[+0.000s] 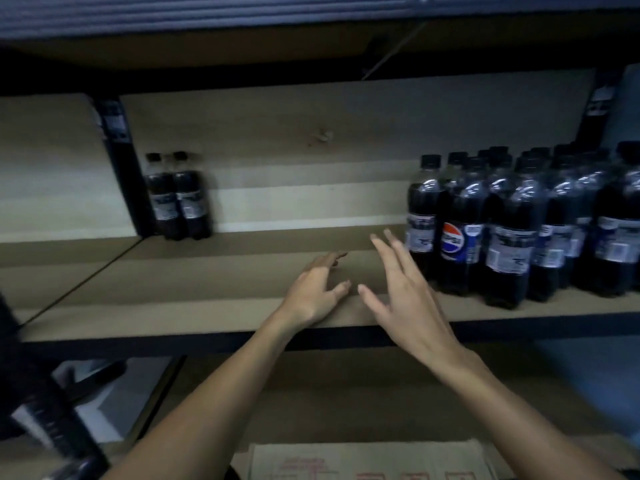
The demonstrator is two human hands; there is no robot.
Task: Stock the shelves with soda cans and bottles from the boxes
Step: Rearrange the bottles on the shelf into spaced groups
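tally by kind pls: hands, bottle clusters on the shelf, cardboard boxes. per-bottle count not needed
Hands: 2, left hand and right hand, both empty.
Bottle clusters: 2, left pair and right group.
Cardboard boxes: 1, cardboard box at bottom edge.
Total: 5

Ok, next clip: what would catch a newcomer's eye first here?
The left hand and right hand reach in open and hold nothing, over the bare middle of the shelf. A dense cluster of dark Pepsi bottles fills the shelf's right side. Two lone bottles stand at the back left, beside a black upright.
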